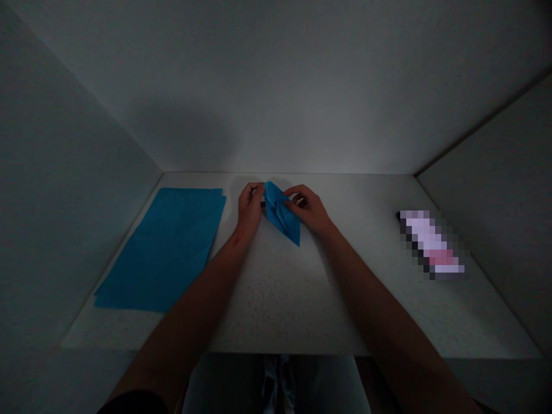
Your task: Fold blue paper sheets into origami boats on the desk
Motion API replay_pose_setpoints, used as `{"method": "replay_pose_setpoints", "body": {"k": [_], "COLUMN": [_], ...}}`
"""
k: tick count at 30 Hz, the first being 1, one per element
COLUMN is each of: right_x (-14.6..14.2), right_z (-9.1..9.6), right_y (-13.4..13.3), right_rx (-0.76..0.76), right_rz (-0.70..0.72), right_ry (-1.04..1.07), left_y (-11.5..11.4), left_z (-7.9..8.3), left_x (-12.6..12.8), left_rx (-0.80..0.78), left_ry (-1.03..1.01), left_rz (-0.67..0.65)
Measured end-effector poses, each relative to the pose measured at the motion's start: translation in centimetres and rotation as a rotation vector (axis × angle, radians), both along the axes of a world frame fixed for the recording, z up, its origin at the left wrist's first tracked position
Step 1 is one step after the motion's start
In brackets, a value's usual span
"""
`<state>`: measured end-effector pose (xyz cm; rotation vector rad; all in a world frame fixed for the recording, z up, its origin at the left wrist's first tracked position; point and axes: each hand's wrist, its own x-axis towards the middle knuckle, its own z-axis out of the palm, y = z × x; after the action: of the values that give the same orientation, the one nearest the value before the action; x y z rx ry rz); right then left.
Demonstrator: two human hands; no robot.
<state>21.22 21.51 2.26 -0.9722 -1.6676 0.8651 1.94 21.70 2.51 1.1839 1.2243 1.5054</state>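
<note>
Between my hands is a folded piece of blue paper (282,217), creased into a pointed, roughly diamond shape with its lower tip toward me. My left hand (250,202) grips its upper left edge with thumb and fingers closed. On the other side, my right hand (308,208) pinches the paper's right part, thumb on the facing side. Some of the fingers of both hands are hidden behind the paper or in shadow.
Sheets of blue paper (168,247) lie overlapped on the white table (276,310) at the left. A blurred-out phone-like object (431,244) lies at the right. White walls (284,86) enclose the table at the back and both sides.
</note>
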Motion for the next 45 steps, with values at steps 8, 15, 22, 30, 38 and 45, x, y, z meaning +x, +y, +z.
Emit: {"method": "replay_pose_setpoints", "body": {"k": [8, 15, 22, 30, 38, 45], "right_x": [0.0, 0.0, -0.2, -1.7, -1.9, -1.8], "right_z": [0.2, -0.1, 0.0, 0.5, 0.2, 0.4], "right_y": [-0.6, -0.4, -0.6, -1.5, -1.7, -1.7], "right_rx": [0.204, 0.282, 0.236, 0.317, 0.256, 0.307], "right_rz": [0.153, 0.197, 0.193, 0.265, -0.038, -0.244], "right_ry": [-0.143, -0.192, -0.275, -0.544, -0.401, -0.365], "left_y": [1.3, 1.6, 0.4, 0.4, -0.2, 0.1], "left_z": [-1.1, -1.0, -0.1, -0.1, -0.4, -0.9], "left_x": [-0.3, -0.4, -0.1, -0.4, -0.1, -0.1], "left_rx": [0.042, 0.073, 0.188, 0.227, 0.256, 0.102], "left_ry": [-0.23, -0.305, -0.136, -0.076, 0.196, 0.317], "left_rz": [0.149, 0.208, 0.299, 0.331, 0.29, 0.185]}}
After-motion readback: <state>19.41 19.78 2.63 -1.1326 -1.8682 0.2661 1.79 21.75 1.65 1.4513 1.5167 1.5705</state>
